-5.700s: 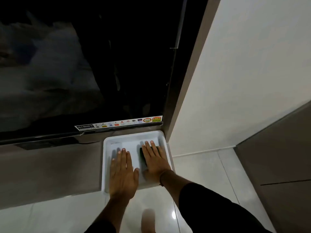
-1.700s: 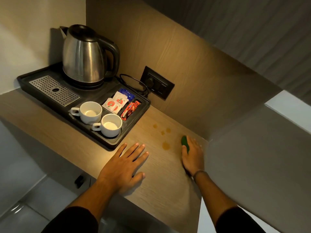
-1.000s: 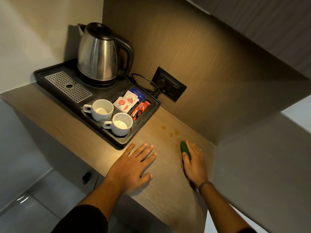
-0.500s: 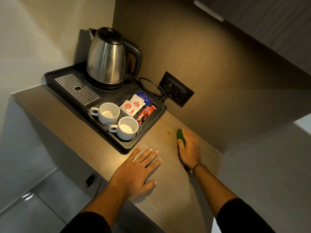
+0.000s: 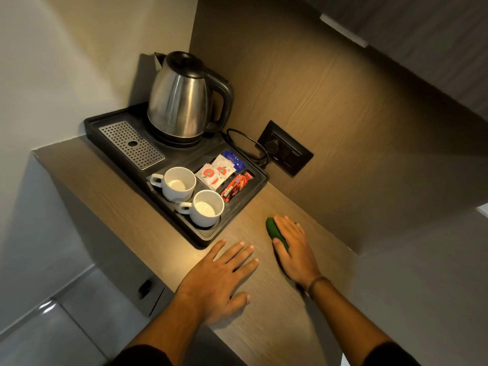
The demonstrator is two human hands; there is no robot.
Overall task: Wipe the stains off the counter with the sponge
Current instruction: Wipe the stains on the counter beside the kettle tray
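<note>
Setting: narrow wood-grain counter (image 5: 264, 307) in a dim alcove, wood panel behind, pale wall to the left, one warm pool of light on the surface.
Fixtures: black tray (image 5: 211, 237) at the back left of the counter, carrying a steel kettle (image 5: 182, 101), two white cups (image 5: 194, 196) and sachets (image 5: 219, 171). Wall socket (image 5: 286, 153) just behind the tray's far corner, cord plugged in.
Sponge: green sponge (image 5: 276, 233) lies flat on the counter just right of the tray's near corner, mostly covered, its left edge showing.
Right hand: right hand (image 5: 293, 249) pressed palm-down on the sponge, fingers extended over the top and thumb against its near side; a flat pressing hold rather than a clench. Slight blur, so it reads as mid-stroke.
Left hand: left hand (image 5: 219, 281) spread flat on the bare counter near the front edge, holding nothing, apparently bracing.
Progress: no stain is visible on the exposed wood around the sponge. Anything under the hand and sponge cannot be seen. My judgement: wiping is largely done, perhaps a final pass and a lift to check remain.
Change since earlier frames: brownish spots showed ahead of the sponge, then a single small one; now none. The sponge hand has travelled toward the back panel over that patch. Left hand has stayed planted. View has shifted, so the tray sits more central.
</note>
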